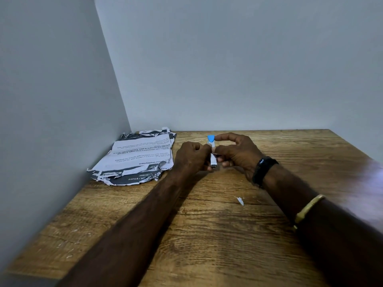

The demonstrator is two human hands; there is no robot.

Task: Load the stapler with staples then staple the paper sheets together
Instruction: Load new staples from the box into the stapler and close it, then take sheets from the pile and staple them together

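A small stapler (212,150) with a blue top and a silver metal body is held up over the far middle of the wooden table (207,235). My right hand (236,153) holds it, forefinger on the blue tip and thumb on the metal side. My left hand (191,157) is curled against the stapler's left side; whether it pinches staples is hidden. A stack of torn printed paper sheets (136,157) lies flat at the far left, in the corner by the walls, apart from both hands.
A small white paper scrap (240,200) lies on the table in front of my right wrist. Grey walls close off the table's left and far sides. My right arm wears a black band (263,170) and a gold bangle (306,210).
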